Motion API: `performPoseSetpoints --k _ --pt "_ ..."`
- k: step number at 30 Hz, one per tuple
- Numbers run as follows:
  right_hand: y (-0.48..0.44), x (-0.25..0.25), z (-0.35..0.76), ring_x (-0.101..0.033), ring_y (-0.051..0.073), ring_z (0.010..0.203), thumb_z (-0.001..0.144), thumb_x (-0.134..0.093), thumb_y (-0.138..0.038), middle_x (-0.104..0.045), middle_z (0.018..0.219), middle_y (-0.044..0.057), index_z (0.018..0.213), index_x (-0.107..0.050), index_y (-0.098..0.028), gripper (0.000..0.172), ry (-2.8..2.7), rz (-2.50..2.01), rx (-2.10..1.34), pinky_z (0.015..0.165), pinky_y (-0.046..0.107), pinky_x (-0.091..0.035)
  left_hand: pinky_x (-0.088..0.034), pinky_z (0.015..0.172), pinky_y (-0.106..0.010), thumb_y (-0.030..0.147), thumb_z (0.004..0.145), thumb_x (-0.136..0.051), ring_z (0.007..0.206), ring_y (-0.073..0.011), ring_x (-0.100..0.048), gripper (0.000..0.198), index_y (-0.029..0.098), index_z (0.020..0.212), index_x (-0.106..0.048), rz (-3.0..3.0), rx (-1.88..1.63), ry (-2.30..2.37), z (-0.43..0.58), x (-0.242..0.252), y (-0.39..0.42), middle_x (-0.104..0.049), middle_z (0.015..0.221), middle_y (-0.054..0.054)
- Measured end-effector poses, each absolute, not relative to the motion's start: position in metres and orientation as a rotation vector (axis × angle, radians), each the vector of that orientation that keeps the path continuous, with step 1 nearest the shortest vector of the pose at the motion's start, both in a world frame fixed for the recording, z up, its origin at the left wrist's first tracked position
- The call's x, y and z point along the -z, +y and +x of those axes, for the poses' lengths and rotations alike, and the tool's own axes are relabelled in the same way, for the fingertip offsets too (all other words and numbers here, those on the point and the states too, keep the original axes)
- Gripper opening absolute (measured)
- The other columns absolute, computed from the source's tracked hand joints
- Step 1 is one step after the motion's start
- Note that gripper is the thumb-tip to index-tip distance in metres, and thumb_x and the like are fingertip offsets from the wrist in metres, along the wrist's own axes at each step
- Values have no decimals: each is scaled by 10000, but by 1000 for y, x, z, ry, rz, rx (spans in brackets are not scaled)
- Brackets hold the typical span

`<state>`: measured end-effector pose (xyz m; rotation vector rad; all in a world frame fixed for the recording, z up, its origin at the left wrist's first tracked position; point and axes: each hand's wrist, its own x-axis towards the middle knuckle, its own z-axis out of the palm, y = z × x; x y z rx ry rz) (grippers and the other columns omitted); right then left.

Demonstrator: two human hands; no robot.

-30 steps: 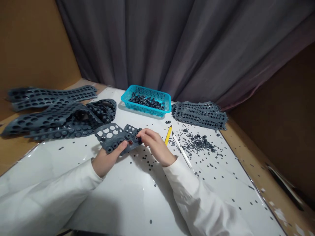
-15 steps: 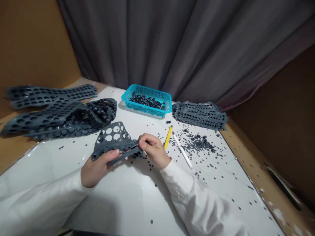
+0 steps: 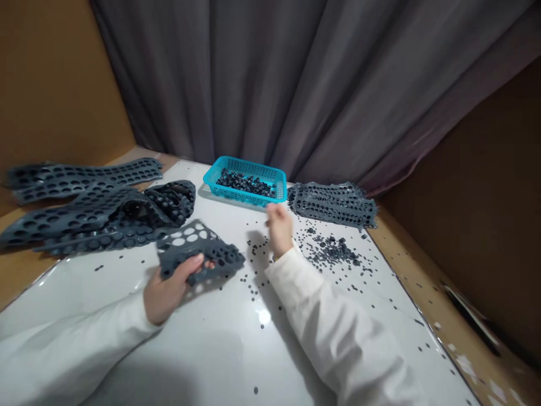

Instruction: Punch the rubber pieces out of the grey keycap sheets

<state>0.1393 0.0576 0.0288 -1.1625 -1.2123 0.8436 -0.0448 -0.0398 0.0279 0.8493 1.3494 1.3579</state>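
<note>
Well, left hand (image 3: 167, 290): clasps the holed grey sheet (image 3: 220, 258), just left of frame centre, thumb on top.
Right hand (image 3: 281, 228): curled, blurred, below the blue basket (image 3: 243, 195); from where I stand, I can't tell whether it holds anything.
Holed grey sheet: likely light, bendy; thin webs might tear, so pinch the solider band.

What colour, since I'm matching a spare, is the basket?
The basket is turquoise blue; the head view shows it best.
</note>
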Motion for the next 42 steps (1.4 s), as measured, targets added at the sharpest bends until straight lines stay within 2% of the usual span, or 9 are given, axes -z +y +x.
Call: performPoseSetpoints --k 5,9,14,19,24,29,34,37,42 --pt "106 -37 154 -442 114 609 808 -434 -441 -462 615 -31 670 -479 -189 290 -1486 -1223 -577 620 232 -381 -548 712 -311 372 546 -743 725 -245 -675 252 158 660 -671 658 -1241 1369 -56 -23 -27 -718 675 -41" --pt "156 -49 153 -521 140 713 815 -415 -294 -582 725 12 769 -563 -163 203 -1547 -1426 -522 714 260 -410 -521 828 -317 394 561 -751 855 -250 -667 306 137 713 -683 657 -1231 1299 -57 -20 -20 -729 787 -66" --pt "213 -47 155 -553 184 906 773 -528 -157 -637 884 72 794 -625 -132 103 -1613 -1555 -561 875 318 -391 -528 841 -340 387 470 -802 879 -269 -663 358 144 711 -697 553 -1276 1188 -52 -20 -26 -732 778 -65" --pt "236 -37 147 -564 184 964 875 -503 -297 -545 1137 85 1121 -527 -156 285 -1684 -1586 -750 814 389 -486 -495 907 -372 406 507 -791 986 -285 -628 370 172 783 -717 594 -1275 1102 -48 -9 -28 -731 889 -67" --pt "237 -44 148 -581 210 962 819 -538 -365 -632 1037 86 988 -641 -135 303 -1629 -1513 -904 836 332 -454 -464 942 -396 430 560 -758 1031 -296 -604 393 156 839 -710 608 -1255 1162 -54 7 -24 -721 940 -83" --pt "200 -58 154 -567 176 995 821 -477 -356 -624 1094 88 1033 -615 -145 330 -1576 -1381 -938 826 299 -433 -454 949 -392 476 560 -742 1047 -297 -594 457 139 865 -704 672 -1197 1184 -56 1 -27 -706 991 -100" --pt "99 -64 144 -586 131 736 763 -585 -336 -651 830 39 876 -630 -162 213 -1913 -973 -1115 698 285 -461 -360 1028 -407 491 559 -731 1119 -307 -538 403 191 826 -708 950 -1210 1325 -56 -10 -34 -711 976 -78" --pt "43 -69 140 -558 129 713 809 -550 -335 -613 793 32 879 -616 -169 191 -2059 -824 -1017 665 280 -455 -291 1067 -415 428 577 -736 1104 -308 -537 317 226 818 -707 1169 -1242 1438 -56 -8 -40 -712 948 -65" --pt "5 -72 147 -529 154 756 789 -581 -340 -565 795 41 907 -590 -168 209 -2245 -769 -686 702 299 -444 -295 1065 -416 375 656 -687 1093 -295 -543 235 233 843 -703 1320 -1215 1453 -51 -2 -48 -712 909 -56"
